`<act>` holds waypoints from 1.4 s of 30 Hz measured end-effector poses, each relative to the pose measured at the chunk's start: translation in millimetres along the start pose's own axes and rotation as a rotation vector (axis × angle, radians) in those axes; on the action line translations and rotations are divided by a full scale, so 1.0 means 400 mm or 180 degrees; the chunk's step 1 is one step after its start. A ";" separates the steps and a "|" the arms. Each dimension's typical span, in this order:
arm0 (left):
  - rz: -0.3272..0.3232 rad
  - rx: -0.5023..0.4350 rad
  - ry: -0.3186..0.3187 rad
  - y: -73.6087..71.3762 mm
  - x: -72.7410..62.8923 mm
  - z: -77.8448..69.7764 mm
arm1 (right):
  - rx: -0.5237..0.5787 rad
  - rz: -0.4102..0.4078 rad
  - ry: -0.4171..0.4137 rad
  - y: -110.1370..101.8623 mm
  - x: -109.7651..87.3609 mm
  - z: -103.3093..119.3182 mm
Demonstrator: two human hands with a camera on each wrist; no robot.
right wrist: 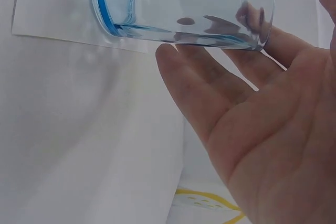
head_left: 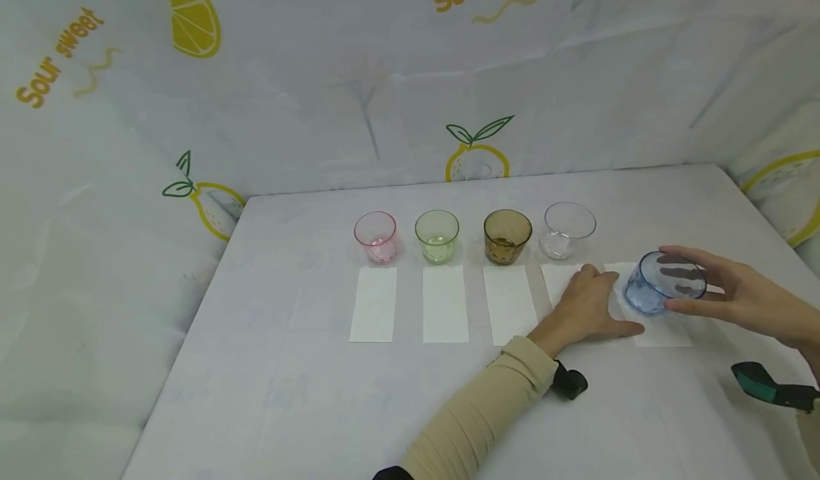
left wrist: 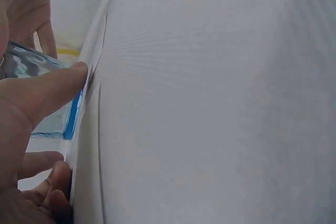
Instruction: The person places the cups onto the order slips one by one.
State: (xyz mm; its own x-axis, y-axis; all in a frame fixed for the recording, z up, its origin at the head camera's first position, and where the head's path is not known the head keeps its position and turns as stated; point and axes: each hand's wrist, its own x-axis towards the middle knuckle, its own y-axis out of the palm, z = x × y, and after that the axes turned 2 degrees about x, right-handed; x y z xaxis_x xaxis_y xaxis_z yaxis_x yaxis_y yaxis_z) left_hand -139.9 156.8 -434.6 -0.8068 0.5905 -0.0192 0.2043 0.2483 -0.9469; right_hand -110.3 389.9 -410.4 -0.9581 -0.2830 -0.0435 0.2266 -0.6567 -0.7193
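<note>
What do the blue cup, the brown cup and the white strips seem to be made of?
Blue cup: glass or clear plastic, glossy; the right hand shows through it.
Brown cup: likewise glass or plastic, tinted yet see-through.
White strips: probably paper or thin card, matte; flat, without shine.

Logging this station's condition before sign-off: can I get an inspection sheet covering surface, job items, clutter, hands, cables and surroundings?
Surface: white table, no spill seen.
Job's things: pink glass, green glass, brown glass and clear glass in a row behind five paper strips; blue glass at the rightmost strip, contact unclear.
Clutter: nothing seen.
Hands: left hand, spread, partly covers the two rightmost strips; right hand grips the blue glass.
Cables: nothing seen.
Surroundings: white backdrop with lemon prints and "Sour sweet" lettering.
</note>
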 end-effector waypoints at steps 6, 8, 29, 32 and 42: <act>-0.0076 -0.0082 0.0009 -0.009 -0.001 0.001 | 0.0112 0.0041 -0.0097 -0.002 0.003 -0.002; -0.0081 -0.0137 0.0018 -0.012 -0.001 0.001 | 0.0140 0.0038 -0.0126 -0.003 0.000 -0.004; -0.0010 -0.1009 0.0288 -0.144 -0.093 0.048 | 0.0195 -0.0556 -0.0557 -0.017 0.012 0.062; -0.0049 -0.1039 0.0334 -0.155 -0.107 0.063 | 0.0145 -0.0600 -0.0581 -0.018 0.021 0.080; -0.0184 -0.1166 0.0351 -0.140 -0.131 0.124 | 0.0275 -0.0504 -0.0764 -0.018 0.069 0.153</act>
State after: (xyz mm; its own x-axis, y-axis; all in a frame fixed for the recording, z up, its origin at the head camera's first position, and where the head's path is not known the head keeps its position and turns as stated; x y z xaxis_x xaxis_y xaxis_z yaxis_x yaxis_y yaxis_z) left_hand -136.7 73.9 -396.4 -0.7624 0.6416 0.0845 0.3607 0.5297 -0.7677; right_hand -127.7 344.0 -364.2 -0.9164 -0.3226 0.2371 0.1015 -0.7601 -0.6418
